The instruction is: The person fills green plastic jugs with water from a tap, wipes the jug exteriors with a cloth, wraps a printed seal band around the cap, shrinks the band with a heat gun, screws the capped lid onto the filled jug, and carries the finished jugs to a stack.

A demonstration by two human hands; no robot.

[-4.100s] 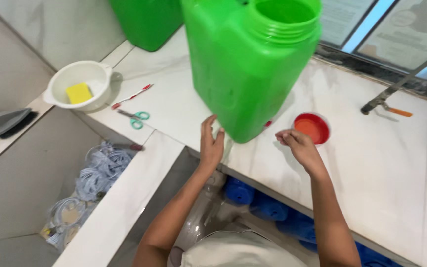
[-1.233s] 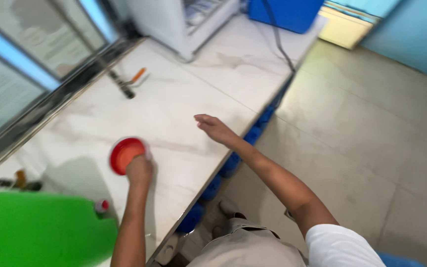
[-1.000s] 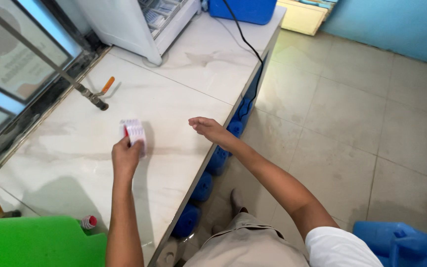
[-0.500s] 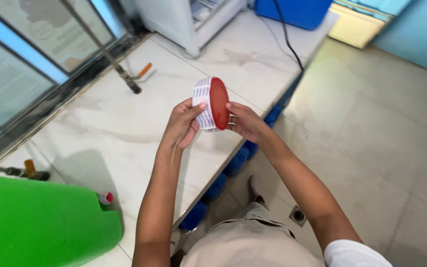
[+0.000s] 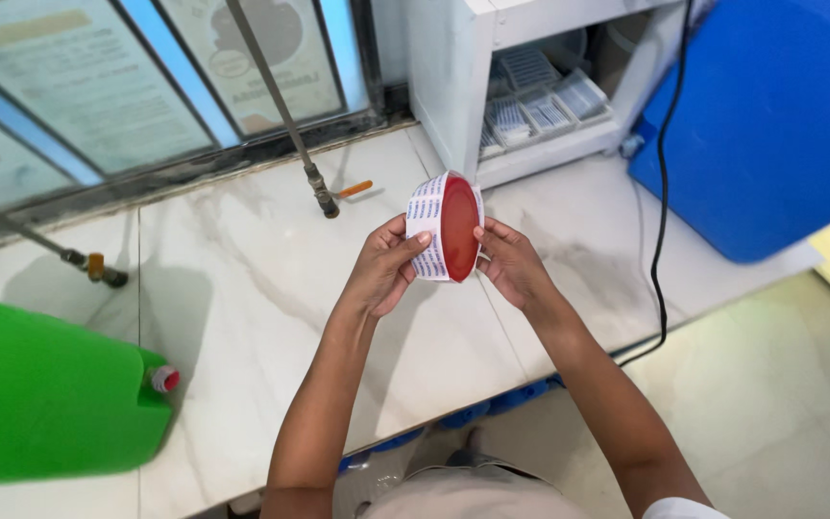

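Both hands hold a round red plastic cap wrapped in a white printed label band (image 5: 446, 228) above the white marble-patterned counter (image 5: 252, 288), the cap tipped on edge so its red face turns to the right. The left hand (image 5: 383, 273) grips the banded side with fingers curled over the rim and the thumb pressed against the label; the right hand (image 5: 512, 264) pinches the opposite edge with its fingertips. At the left edge of the counter lies a large green plastic jerrycan (image 5: 45, 389) with a small red-and-white spout cap (image 5: 163, 379). Two thin metal rods (image 5: 280, 106) slant down to the surface near a glazed window wall with blue frames (image 5: 136, 86). A white cabinet with open shelves of small trays (image 5: 530, 91) stands at the back, just beside a big blue plastic container (image 5: 770, 125); a black cable (image 5: 662, 183) trails down over the counter's front edge. Below, pale floor tiles (image 5: 799, 404) show.
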